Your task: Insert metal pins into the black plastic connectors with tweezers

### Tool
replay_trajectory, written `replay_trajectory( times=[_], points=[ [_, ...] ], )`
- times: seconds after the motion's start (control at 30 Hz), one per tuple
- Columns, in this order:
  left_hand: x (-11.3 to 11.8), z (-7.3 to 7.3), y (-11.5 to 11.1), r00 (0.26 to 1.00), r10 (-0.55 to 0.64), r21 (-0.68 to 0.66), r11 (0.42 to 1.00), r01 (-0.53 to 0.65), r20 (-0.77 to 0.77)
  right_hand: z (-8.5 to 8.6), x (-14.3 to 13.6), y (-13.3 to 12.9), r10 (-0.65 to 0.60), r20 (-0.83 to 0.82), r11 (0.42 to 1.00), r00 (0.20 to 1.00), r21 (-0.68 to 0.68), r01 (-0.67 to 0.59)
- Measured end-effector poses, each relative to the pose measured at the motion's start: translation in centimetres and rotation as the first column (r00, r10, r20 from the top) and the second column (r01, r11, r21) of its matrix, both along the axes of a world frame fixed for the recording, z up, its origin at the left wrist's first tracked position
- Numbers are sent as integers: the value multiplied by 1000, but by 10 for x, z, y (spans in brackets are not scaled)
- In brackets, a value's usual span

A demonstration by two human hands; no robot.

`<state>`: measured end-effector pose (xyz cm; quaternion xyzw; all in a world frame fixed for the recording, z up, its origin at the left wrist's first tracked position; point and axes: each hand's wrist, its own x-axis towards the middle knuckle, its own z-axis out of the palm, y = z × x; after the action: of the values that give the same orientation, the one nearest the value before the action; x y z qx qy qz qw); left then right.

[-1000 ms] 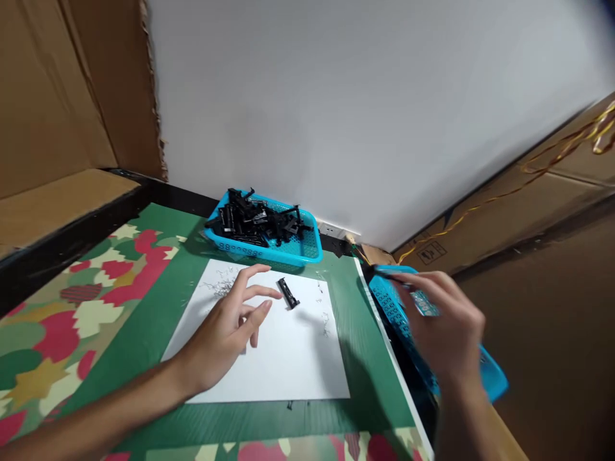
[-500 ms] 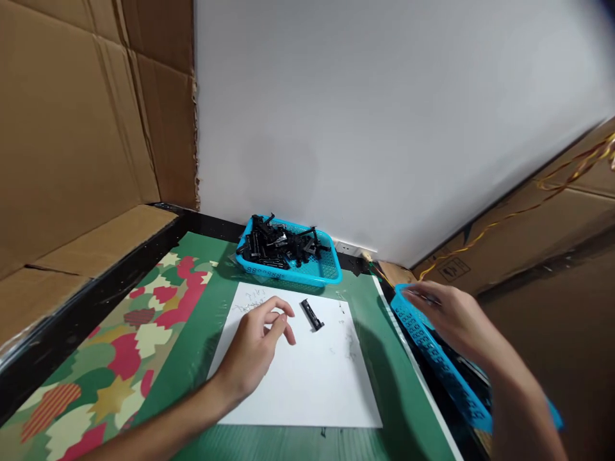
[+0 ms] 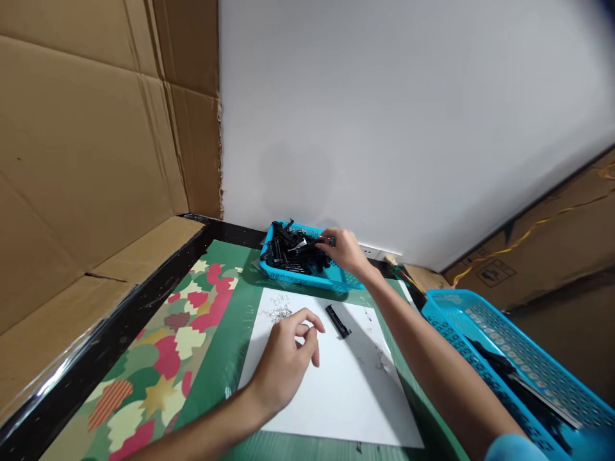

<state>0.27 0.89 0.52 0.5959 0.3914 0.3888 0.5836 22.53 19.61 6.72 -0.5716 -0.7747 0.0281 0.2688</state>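
My right hand (image 3: 344,250) reaches over the far blue basket (image 3: 307,278), its fingers closed at a black plastic part (image 3: 314,244) on top of the pile. The pile (image 3: 288,250) is made of several similar dark parts, some with a shiny metal bit. Above the white sheet (image 3: 331,397) hovers my left hand (image 3: 288,358), fingers loosely curled and apart, with nothing visible in them. To the right of it a single black elongated plastic part (image 3: 338,321) lies on the sheet. Small thin metal pieces (image 3: 278,310) are scattered at the sheet's upper left.
A second blue basket (image 3: 509,320) stands at the right, with dark parts and a long metallic piece (image 3: 548,400) inside. Cardboard (image 3: 96,128) walls off the left side. Behind the far basket are a white wall (image 3: 384,115) and a socket strip (image 3: 377,252).
My right hand has moved from the right-hand basket to the far basket's pile. The view has shifted, showing more of the right-hand basket. My left hand keeps its curled pose over the sheet.
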Motion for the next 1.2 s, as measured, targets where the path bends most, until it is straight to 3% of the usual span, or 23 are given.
replay_trajectory(
  times=[0.17, 0.3, 0.47, 0.57, 0.63, 0.73, 0.83, 0.93, 1.03, 1.2],
  points=[
    [-1, 5, -2, 998, 42, -34, 999, -41, 44, 25, 11, -32, -23, -222, 995, 975, 93, 44],
    [-1, 6, -1, 985, 95, -62, 994, -87, 141, 35, 13, -78, -17, -368, 996, 930, -87, -16],
    [0, 7, -2, 989, 52, -78, 996, -41, 142, 20, 10, -140, -31, -468, 940, 883, -313, -133],
    [-1, 9, -6, 989, -113, -85, 989, 121, 92, 1, 12, -167, -53, -510, 906, 858, -386, -173],
    [0, 8, -10, 960, -272, -148, 949, 278, 59, -11, 13, -179, -72, -504, 898, 860, -409, -164],
    [2, 6, -16, 904, -422, -281, 861, 424, 71, -24, 16, -194, -105, -464, 884, 880, -449, -132],
    [2, 7, -19, 898, -432, -324, 840, 435, 83, -24, 20, -205, -112, -439, 890, 892, -443, -107],
    [0, 10, -18, 905, -410, -347, 837, 424, 117, -20, 32, -209, -87, -426, 877, 901, -461, -134],
    [0, 10, -15, 932, -337, -406, 839, 362, 136, -20, 53, -203, -49, -398, 807, 916, -556, -199],
    [3, 9, -15, 972, -181, -445, 866, 229, 148, -32, 77, -195, 74, -155, 766, 985, -624, -155]
  ],
)
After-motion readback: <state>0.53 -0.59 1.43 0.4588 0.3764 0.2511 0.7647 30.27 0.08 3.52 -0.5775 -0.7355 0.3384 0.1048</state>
